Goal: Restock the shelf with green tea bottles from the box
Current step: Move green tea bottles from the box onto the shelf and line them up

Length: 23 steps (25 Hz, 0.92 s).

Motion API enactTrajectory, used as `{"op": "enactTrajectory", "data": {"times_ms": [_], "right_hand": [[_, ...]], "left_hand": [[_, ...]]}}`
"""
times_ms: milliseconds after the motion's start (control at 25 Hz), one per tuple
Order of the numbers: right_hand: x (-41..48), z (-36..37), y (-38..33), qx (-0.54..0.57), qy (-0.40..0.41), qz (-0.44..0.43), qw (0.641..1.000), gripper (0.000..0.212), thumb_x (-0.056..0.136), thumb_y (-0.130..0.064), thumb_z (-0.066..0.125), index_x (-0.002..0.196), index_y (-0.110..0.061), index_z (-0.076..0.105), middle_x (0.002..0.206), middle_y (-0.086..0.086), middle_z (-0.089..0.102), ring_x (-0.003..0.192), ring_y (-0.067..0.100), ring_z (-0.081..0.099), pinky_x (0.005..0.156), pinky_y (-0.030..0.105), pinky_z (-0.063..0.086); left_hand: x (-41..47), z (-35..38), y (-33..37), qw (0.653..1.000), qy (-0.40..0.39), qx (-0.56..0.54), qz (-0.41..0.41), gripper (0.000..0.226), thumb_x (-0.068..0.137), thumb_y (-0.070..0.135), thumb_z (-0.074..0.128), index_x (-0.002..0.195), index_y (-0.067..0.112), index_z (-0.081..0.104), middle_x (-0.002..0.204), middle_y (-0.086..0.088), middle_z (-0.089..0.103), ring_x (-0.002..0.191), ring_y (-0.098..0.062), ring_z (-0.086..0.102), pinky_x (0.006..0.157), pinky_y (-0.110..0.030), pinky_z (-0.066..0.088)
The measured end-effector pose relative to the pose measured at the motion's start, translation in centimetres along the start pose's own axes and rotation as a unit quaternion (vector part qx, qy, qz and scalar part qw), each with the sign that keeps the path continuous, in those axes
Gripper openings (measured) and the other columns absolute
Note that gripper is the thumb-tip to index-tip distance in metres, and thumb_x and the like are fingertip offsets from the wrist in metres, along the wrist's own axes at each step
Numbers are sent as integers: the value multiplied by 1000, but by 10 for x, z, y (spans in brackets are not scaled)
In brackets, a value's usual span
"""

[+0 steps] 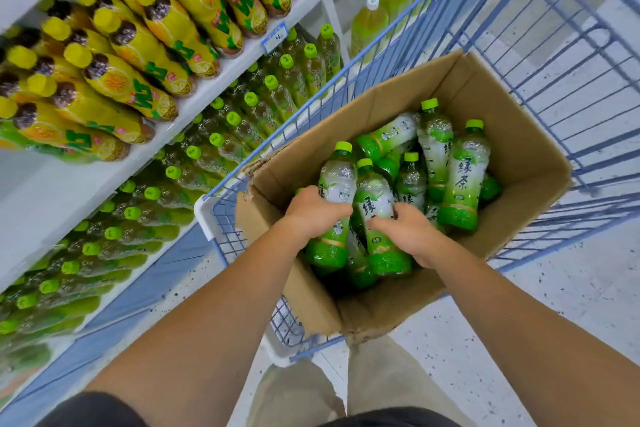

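In the box [519, 156], left hand [311, 213] gripped one bottle [337, 184] and right hand [408, 230] its neighbour [375, 199], both caps pointing away; the shelf [207, 90] lay leftward, nearer the left hand.

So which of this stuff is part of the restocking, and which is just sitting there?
Job: green tea bottles in the box; left hand and right hand, each gripping one; shelved tea.
Just there: yellow bottles, large bottles, price tag, cart holding the box.
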State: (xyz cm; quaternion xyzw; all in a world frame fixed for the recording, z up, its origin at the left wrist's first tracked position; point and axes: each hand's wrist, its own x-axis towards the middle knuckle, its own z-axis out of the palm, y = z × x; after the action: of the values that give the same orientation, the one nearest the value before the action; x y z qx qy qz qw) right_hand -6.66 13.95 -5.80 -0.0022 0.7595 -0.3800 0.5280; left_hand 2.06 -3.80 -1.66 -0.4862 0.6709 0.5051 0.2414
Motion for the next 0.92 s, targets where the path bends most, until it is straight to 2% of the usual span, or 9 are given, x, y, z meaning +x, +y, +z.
{"op": "enactTrajectory", "data": {"times_ms": [120,200,320,440,520,600,640,800,920], "right_hand": [[-33,-3,-8,14,0,-12,1000,56,75,-45,75,124,-22,63,117,1,69,104,25,67,92,50,56],[-53,-4,-12,14,13,-38,999,59,74,-48,74,126,-23,62,116,1,70,103,25,68,91,50,56],[-81,2,-19,19,38,-76,996,45,76,-47,74,117,-27,66,106,-4,73,96,20,70,84,47,59],[-110,15,-30,18,42,-111,993,36,78,-48,73,110,-31,69,97,-11,76,91,16,72,75,40,61],[-127,27,-39,6,38,-138,990,32,81,-47,71,109,-31,69,97,-11,76,90,15,73,74,40,61],[-145,46,-48,-12,40,-158,986,31,82,-46,71,109,-30,68,99,-9,75,90,15,73,78,44,61],[-154,58,-52,-15,38,-167,985,31,81,-45,71,108,-30,68,99,-9,75,90,15,72,80,45,61],[-185,119,-71,55,-27,-180,982,31,79,-33,73,109,-25,71,99,-1,78,92,25,74,82,49,59],[-203,177,-85,129,-80,-173,973,26,90,-8,65,115,-10,68,98,11,75,88,34,70,77,46,56]], "left_hand": [[-37,-6,-6,998,2,-63,30,23,68,40,80,89,31,75,90,5,76,84,-16,72,86,-46,60],[-62,-11,-11,992,23,-108,60,9,70,40,80,78,40,75,79,14,75,72,-8,72,81,-45,62],[-98,-21,-20,983,36,-158,84,31,67,48,79,94,37,71,88,15,75,79,-9,73,80,-49,61],[-129,-39,-35,979,44,-162,112,68,63,59,76,126,37,61,122,8,69,107,-18,68,91,-51,56],[-150,-54,-51,972,61,-175,142,53,66,56,76,116,52,60,109,17,72,96,-8,71,83,-44,60],[-170,-69,-73,965,84,-187,161,43,69,51,77,109,50,61,93,24,72,79,-1,72,66,-32,59],[-179,-77,-86,962,100,-194,163,41,69,51,77,107,45,62,91,25,72,76,-1,71,64,-31,58],[-210,-114,-143,945,158,-242,154,44,62,49,82,101,40,63,91,21,73,77,-2,71,70,-35,60],[-230,-145,-194,937,165,-268,149,73,61,51,82,126,32,56,117,6,70,100,-13,70,85,-43,60]]}}
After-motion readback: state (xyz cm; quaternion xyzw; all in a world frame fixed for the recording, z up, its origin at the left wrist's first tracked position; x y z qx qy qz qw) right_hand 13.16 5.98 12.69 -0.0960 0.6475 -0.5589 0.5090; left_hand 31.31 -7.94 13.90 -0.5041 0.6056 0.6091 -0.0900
